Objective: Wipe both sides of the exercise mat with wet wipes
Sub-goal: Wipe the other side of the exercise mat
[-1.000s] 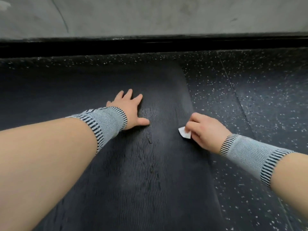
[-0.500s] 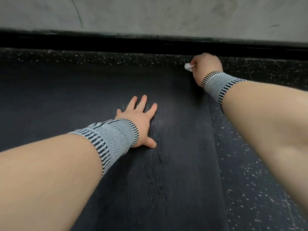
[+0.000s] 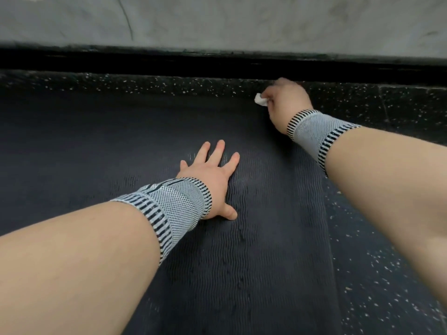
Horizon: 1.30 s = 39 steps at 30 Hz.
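A dark ribbed exercise mat (image 3: 254, 250) lies flat on the floor and runs away from me toward the wall. My left hand (image 3: 212, 175) rests flat on the mat's middle, fingers straight and spread. My right hand (image 3: 285, 97) is stretched to the mat's far right corner and grips a small crumpled white wet wipe (image 3: 260, 99), pressed at the mat's far edge. Both wrists wear striped grey bands.
Black speckled rubber flooring (image 3: 377, 274) surrounds the mat on the right and at the far end. A black baseboard (image 3: 169, 65) and a grey concrete wall (image 3: 217, 20) stand just beyond the mat's far edge.
My right hand carried the wipe from the mat's right edge near me out to the far right corner, then shifted slightly left there. My left hand stayed flat on the mat.
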Tool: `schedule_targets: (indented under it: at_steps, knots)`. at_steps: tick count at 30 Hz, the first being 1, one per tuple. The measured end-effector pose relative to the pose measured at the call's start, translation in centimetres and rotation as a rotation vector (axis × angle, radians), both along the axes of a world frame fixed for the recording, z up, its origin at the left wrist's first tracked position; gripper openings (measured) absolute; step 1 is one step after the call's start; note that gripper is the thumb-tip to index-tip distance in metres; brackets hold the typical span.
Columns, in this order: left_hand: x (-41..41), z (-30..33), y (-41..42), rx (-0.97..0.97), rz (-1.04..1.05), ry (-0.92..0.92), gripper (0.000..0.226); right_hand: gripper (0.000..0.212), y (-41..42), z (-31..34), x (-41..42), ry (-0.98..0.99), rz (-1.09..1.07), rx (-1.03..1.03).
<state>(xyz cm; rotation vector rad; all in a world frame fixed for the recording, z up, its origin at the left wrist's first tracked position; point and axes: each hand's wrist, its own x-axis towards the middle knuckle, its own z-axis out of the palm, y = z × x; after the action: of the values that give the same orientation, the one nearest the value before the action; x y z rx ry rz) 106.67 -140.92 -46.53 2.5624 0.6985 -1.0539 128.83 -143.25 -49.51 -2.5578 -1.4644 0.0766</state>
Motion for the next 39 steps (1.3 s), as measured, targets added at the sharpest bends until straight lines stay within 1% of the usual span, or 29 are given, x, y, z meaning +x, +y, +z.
schedule_targets:
  at_steps: [4, 5, 6, 7, 9, 11, 12, 14, 17, 19, 20, 21, 22, 23, 25, 26, 27, 28, 29, 31, 33, 35, 36, 37, 39]
  knots:
    - [0.1, -0.1, 0.0, 0.002, 0.001, -0.005, 0.127, 0.020, -6.8, 0.4, -3.1, 0.063, 0.362, 0.034]
    - [0.0, -0.1, 0.0, 0.006, 0.001, -0.006, 0.127, 0.018, -7.7, 0.5, -3.2, 0.077, 0.416, 0.036]
    - [0.0, 0.0, 0.0, 0.007, 0.003, -0.006, 0.127, 0.018, -7.6, 0.3, -2.8, 0.066, 0.425, 0.035]
    - [0.0, 0.0, -0.1, 0.005, 0.005, -0.009, 0.127, 0.018, -6.7, 0.2, -2.3, 0.039, 0.378, 0.031]
    - [-0.1, 0.0, -0.1, 0.005, 0.008, -0.019, 0.127, 0.024, -3.3, -0.3, -0.9, -0.008, 0.155, 0.027]
    - [-0.1, 0.0, -0.1, 0.010, 0.010, -0.020, 0.128, 0.031, -0.1, -0.2, -0.1, 0.003, -0.051, -0.009]
    - [-0.1, 0.0, -0.1, 0.011, 0.013, -0.019, 0.128, 0.031, 0.6, -0.2, -0.1, 0.017, -0.107, -0.009]
    - [-0.1, 0.0, -0.1, 0.013, 0.016, -0.021, 0.128, 0.031, -0.5, -0.3, -1.1, 0.004, -0.071, 0.010]
    - [-0.1, -0.1, -0.1, 0.014, 0.018, -0.028, 0.128, 0.024, -6.3, -0.3, -3.8, 0.047, 0.185, 0.091]
    - [-0.1, -0.1, -0.2, 0.011, 0.022, -0.031, 0.128, 0.019, -10.1, 0.0, -5.4, 0.104, 0.361, 0.105]
    - [-0.1, -0.1, -0.1, 0.013, 0.025, -0.032, 0.128, 0.019, -10.7, 0.0, -5.5, 0.105, 0.411, 0.090]
    - [-0.1, 0.0, -0.2, 0.014, 0.028, -0.032, 0.128, 0.019, -10.3, 0.0, -5.2, 0.094, 0.419, 0.073]
    - [-0.1, 0.0, -0.2, 0.017, 0.026, -0.030, 0.128, 0.018, -9.2, 0.0, -4.8, 0.067, 0.377, 0.068]
    - [0.0, 0.1, -0.3, 0.022, 0.024, -0.026, 0.128, 0.020, -7.6, -0.1, -4.3, 0.033, 0.287, 0.075]
    - [0.0, 0.2, -0.3, 0.029, 0.023, -0.018, 0.128, 0.026, -4.5, -0.1, -3.2, 0.027, 0.068, 0.070]
    - [0.0, 0.2, -0.4, 0.032, 0.024, -0.017, 0.128, 0.028, -3.8, -0.1, -2.9, 0.041, -0.013, 0.074]
    - [0.1, 0.2, -0.4, 0.037, 0.022, -0.020, 0.128, 0.029, -3.7, -0.1, -3.3, 0.048, -0.041, 0.079]
    - [0.0, 0.1, -0.4, 0.040, 0.020, -0.021, 0.128, 0.029, -4.4, -0.2, -4.1, 0.040, -0.023, 0.067]
    - [0.0, 0.1, -0.4, 0.041, 0.020, -0.022, 0.128, 0.028, -5.9, -0.2, -5.1, 0.032, 0.040, 0.057]
    - [-0.1, 0.0, -0.3, 0.046, 0.021, -0.027, 0.128, 0.028, -10.3, -0.1, -8.1, 0.069, 0.248, 0.095]
    - [-0.1, -0.1, -0.3, 0.050, 0.022, -0.032, 0.128, 0.030, -14.6, 0.5, -10.6, 0.169, 0.466, 0.084]
    - [-0.2, -0.1, -0.3, 0.058, 0.023, -0.035, 0.129, 0.022, -15.6, 0.7, -10.4, 0.162, 0.582, 0.025]
    - [-0.2, -0.1, -0.4, 0.063, 0.024, -0.038, 0.129, 0.017, -14.7, 0.9, -9.7, 0.119, 0.585, -0.004]
    - [-0.1, -0.1, -0.4, 0.069, 0.022, -0.041, 0.129, 0.014, -13.2, 0.9, -8.9, 0.057, 0.529, -0.009]
    - [-0.1, 0.0, -0.5, 0.074, 0.018, -0.040, 0.129, 0.021, -9.6, 0.6, -7.0, -0.032, 0.283, -0.017]
